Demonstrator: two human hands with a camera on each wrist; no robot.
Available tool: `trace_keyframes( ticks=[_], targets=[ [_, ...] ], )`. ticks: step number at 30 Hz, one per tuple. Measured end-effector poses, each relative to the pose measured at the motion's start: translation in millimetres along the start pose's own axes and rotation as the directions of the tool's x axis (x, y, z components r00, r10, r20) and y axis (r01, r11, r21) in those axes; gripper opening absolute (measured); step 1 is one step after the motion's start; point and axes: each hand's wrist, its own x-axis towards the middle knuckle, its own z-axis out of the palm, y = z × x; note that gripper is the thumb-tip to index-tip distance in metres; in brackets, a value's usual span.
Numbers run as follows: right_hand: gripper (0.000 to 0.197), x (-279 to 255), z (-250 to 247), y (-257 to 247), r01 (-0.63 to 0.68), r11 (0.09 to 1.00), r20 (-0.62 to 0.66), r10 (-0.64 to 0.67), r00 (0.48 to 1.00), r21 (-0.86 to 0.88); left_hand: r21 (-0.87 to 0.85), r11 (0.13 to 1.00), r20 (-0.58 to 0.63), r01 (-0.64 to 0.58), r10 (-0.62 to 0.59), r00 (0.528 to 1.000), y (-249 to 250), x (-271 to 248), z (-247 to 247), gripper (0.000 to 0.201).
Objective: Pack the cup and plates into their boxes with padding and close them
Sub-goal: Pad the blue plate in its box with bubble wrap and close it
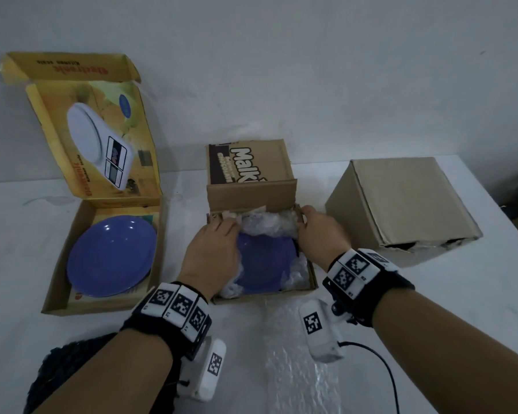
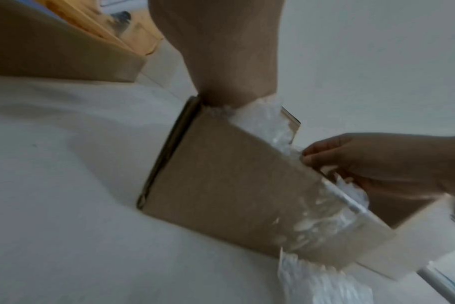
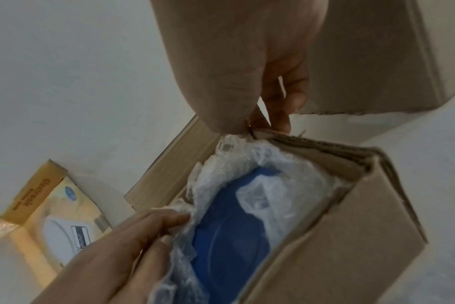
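Plate (image 1: 263, 264) in "Malk… CHOCOLATE" box (image 1: 248, 165); neighbour box (image 1: 81, 124) "Electronic".

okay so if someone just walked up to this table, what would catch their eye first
Probably both hands, the left hand and right hand, tucking bubble wrap around a blue plate in the middle cardboard box. Next, the second blue plate lying bare in the open kitchen scale box on the left.

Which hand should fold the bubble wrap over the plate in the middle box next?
Left, probably. The left hand already pinches the bubble wrap beside the blue plate; the right hand grips the middle box at its far right corner.
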Motion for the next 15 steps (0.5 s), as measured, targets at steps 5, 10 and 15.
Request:
trace_keyframes(
  ticks=[5,10,15],
  targets=[
    [0.021,-2,-1,0,0.028,0.999,-0.012,-0.027,1.0,0.027,0.097,0.992,0.036,0.086,-0.09,0.995,11,1,-1,0.04],
    [0.02,-2,2,2,0.032,0.998,0.0,-0.032,0.999,0.061,0.317,0.941,0.179,0.115,-0.178,0.968,22,6,-15,0.046],
    [0.026,-1,-1,6,-0.01,0.972,0.021,0.005,1.0,0.234,0.093,0.995,0.01,0.031,-0.032,0.999,26,28,-41,0.033]
  ],
)
